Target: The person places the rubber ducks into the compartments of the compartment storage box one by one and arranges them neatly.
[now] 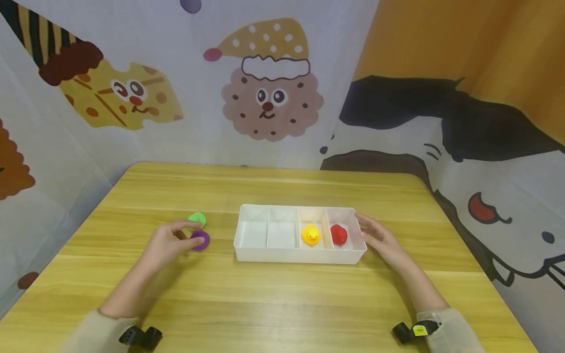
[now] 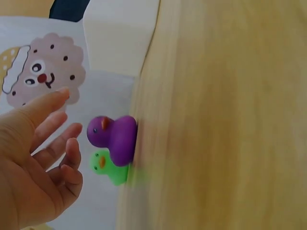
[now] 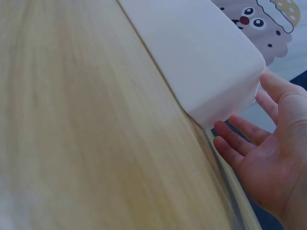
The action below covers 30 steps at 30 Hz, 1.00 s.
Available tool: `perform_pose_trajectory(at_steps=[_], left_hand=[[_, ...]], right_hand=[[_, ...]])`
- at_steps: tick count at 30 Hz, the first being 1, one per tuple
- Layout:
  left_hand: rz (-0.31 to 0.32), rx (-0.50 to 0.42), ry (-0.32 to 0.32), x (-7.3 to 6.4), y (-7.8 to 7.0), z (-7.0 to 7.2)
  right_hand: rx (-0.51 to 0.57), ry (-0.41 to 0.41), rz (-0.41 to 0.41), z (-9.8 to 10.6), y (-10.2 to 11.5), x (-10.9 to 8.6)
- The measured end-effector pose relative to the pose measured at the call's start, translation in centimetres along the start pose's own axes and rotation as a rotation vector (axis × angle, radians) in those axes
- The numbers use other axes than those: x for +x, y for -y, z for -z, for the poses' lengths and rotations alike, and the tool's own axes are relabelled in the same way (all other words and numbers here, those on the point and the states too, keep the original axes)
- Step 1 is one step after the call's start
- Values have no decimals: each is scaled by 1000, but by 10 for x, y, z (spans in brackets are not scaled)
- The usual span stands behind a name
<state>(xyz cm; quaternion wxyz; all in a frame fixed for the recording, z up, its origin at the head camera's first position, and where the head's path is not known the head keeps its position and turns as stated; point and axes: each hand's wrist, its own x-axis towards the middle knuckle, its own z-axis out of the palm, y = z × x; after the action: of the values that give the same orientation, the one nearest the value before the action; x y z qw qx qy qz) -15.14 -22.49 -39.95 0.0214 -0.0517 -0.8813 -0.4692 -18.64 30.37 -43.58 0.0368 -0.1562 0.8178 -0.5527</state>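
A purple rubber duck (image 2: 123, 140) and a green rubber duck (image 2: 111, 166) stand close together on the wooden table, left of a white divided box (image 1: 300, 255). Just over them hovers my left hand (image 1: 169, 241), thumb and fingers parted; the left wrist view shows a gap between it and the purple duck. A yellow rubber duck (image 1: 311, 235) sits in the box's third compartment from the left, and a red rubber duck (image 1: 339, 234) in the rightmost one. At the box's right end, my right hand (image 3: 268, 148) rests its fingertips by the wall, fingers loosely extended.
The wooden table (image 1: 273, 304) runs back to a cloth backdrop (image 1: 198, 142) printed with cartoon figures. Both wrists carry small black cameras on straps. The box's two left compartments show bare floors.
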Motion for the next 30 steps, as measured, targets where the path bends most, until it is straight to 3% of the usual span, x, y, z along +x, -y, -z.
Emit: perform_pose_trajectory(at_steps=[13,30], left_hand=[[9,-4,19,5,25,1],[-3,2,-16,3,25,-2]], right_hand=[[1,-1,-6,0,1,0],[5,-1,-8,1,2,0]])
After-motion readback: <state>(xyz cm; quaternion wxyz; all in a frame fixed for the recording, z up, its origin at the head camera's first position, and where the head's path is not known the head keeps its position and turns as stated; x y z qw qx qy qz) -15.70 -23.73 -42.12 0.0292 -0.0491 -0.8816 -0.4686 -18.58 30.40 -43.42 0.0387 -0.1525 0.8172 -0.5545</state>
